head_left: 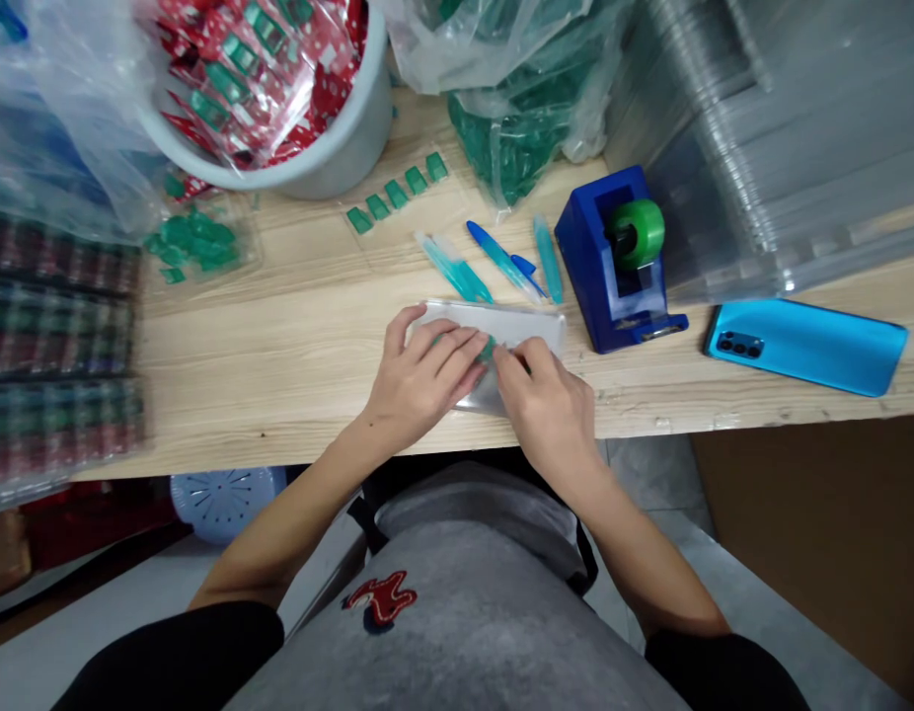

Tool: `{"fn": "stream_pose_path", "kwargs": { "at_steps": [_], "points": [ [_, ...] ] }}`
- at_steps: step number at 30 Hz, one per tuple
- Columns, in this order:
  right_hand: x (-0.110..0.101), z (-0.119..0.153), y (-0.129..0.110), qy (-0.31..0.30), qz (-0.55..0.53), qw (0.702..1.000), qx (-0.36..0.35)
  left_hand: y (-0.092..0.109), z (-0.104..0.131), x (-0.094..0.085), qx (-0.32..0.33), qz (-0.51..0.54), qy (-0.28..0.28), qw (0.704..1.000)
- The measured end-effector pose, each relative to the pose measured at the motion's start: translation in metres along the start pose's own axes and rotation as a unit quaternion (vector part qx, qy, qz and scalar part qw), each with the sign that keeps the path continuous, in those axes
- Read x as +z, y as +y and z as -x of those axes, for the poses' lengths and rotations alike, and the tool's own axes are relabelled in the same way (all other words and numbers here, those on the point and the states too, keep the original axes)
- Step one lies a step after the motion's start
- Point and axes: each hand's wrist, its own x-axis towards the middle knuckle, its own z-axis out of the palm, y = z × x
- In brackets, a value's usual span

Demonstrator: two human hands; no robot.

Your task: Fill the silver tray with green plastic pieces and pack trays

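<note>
A flat, clear plastic package (527,324) lies near the table's front edge, under both hands. My left hand (421,373) rests over its left part with the fingers stretched out and lying flat. Close to those fingertips a small green piece (488,349) shows on the package. My right hand (550,400) is closed in a pinch at the package's middle, touching it just right of the green piece. Whatever sits between its fingertips is hidden.
Beyond the package lie green-blue pens (457,269), a blue pen (501,255) and a row of green clips (396,194). A blue tape dispenser (586,237) and a blue phone (819,346) are right. A grey bucket (345,148) and loose green pieces (194,242) are left.
</note>
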Motion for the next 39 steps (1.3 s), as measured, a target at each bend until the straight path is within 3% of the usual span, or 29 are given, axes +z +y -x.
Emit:
{"fn": "stream_pose_path", "kwargs": {
  "at_steps": [4, 7, 9, 13, 14, 16, 19, 21, 25, 28, 30, 39],
  "points": [
    [-0.001, 0.008, 0.006, 0.007, -0.119, 0.993, 0.025, -0.003, 0.002, 0.0, -0.025, 0.046, 0.023, 0.998],
    [-0.006, 0.011, 0.012, 0.066, -0.327, 0.938, 0.097, -0.004, -0.003, 0.003, -0.032, 0.069, 0.026, 0.997],
    [-0.011, 0.011, 0.017, 0.059, -0.494, 0.849, 0.181, -0.005, -0.006, 0.007, -0.036, 0.072, 0.023, 0.997],
    [-0.016, 0.01, 0.024, -0.043, -0.753, 0.588, 0.292, -0.006, -0.009, 0.01, -0.034, 0.028, -0.003, 0.999],
    [-0.017, 0.01, 0.026, -0.059, -0.782, 0.539, 0.307, -0.006, -0.009, 0.009, -0.031, 0.019, -0.007, 0.999],
    [-0.018, 0.011, 0.026, -0.076, -0.806, 0.485, 0.33, -0.003, -0.007, 0.003, -0.034, 0.017, -0.003, 0.999],
    [-0.019, 0.018, 0.019, -0.086, -0.81, 0.471, 0.339, 0.014, 0.003, -0.01, -0.051, 0.053, 0.033, 0.997],
    [-0.02, 0.025, 0.011, -0.109, -0.817, 0.454, 0.338, 0.032, 0.012, -0.019, -0.024, 0.078, 0.055, 0.995],
    [-0.02, 0.038, -0.004, -0.169, -0.844, 0.375, 0.343, 0.064, 0.024, -0.026, 0.046, 0.084, 0.047, 0.994],
    [-0.019, 0.041, -0.009, -0.178, -0.859, 0.333, 0.345, 0.07, 0.025, -0.026, 0.029, 0.11, 0.025, 0.993],
    [-0.019, 0.039, -0.01, -0.177, -0.861, 0.33, 0.344, 0.067, 0.025, -0.026, -0.004, 0.143, 0.02, 0.99],
    [-0.027, 0.031, -0.015, -0.169, -0.851, 0.379, 0.322, 0.057, 0.03, -0.033, -0.13, 0.259, 0.013, 0.957]
  ]
}}
